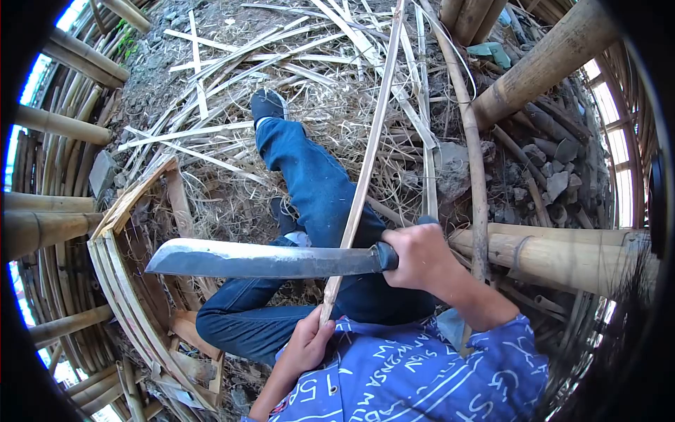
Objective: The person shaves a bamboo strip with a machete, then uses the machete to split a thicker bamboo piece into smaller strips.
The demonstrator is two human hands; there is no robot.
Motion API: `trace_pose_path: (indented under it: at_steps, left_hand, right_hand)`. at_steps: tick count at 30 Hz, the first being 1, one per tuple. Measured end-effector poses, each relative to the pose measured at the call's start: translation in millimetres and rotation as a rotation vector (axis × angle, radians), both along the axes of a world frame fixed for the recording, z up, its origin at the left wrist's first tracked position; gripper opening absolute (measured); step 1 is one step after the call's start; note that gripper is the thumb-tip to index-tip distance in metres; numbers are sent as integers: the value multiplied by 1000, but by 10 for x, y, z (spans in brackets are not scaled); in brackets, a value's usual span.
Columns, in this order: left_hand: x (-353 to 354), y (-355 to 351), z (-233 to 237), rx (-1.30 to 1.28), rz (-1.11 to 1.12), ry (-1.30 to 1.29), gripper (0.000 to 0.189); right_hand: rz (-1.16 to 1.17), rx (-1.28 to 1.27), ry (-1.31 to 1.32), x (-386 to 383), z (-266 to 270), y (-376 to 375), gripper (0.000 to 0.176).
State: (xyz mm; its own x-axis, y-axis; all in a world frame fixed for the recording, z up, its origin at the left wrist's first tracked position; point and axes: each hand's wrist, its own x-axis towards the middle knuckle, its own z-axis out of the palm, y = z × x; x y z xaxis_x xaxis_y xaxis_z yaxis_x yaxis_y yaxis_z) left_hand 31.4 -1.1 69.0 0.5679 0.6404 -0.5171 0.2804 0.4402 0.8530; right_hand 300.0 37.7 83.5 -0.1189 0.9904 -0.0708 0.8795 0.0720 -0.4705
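Note:
A long machete [281,261] with a broad, worn blade points left across my lap. My right hand [424,259] is wrapped round its dark handle. Near my waist, my left hand [308,343] is closed on the lower end of a long bamboo strip [373,144]. The strip slants up and away past my legs. Close to the machete's collar, the blade crosses over the strip in this view. My jeans-covered legs [316,190] lie beneath both, one stretched forward and one folded.
Split bamboo strips [281,63] and pale shavings [337,116] litter the ground ahead. A wooden frame [123,281] stands at the left. Thick bamboo poles [541,67] rise on the right, with another pole [555,257] lying beside me. Rubble [450,169] lies nearby.

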Motion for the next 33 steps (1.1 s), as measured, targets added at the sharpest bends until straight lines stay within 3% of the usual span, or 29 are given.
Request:
trace_pose_path:
  at_steps: [8, 10, 12, 15, 21, 23, 26, 31, 33]
  left_hand:
    - [61, -48, 39, -50, 13, 78, 28]
    - [53, -94, 72, 0, -17, 176, 26]
    - [40, -111, 82, -42, -20, 173, 36]
    - [61, -113, 11, 80, 31, 99, 29]
    - [66, -67, 41, -88, 52, -6, 28]
    - [45, -67, 16, -186, 77, -60, 21]
    - [-111, -85, -138, -127, 7, -84, 19]
    - [-178, 19, 32, -132, -95, 74, 14]
    - [-205, 1, 12, 18, -90, 145, 14]
  right_hand:
    - [-36, 108, -151, 162, 24, 165, 21]
    - [-193, 97, -279, 406, 14, 354, 16]
    - [-354, 40, -205, 673, 17, 583, 10]
    - [-351, 115, -203, 798, 47, 797, 9]
    - [-312, 142, -239, 774, 142, 1045, 12]
    - [-292, 146, -226, 748, 199, 1059, 12]
    - [-280, 141, -201, 737, 218, 989, 14]
    - [-281, 127, -133, 616, 128, 703, 12]
    - [-266, 99, -100, 517, 106, 570, 13]
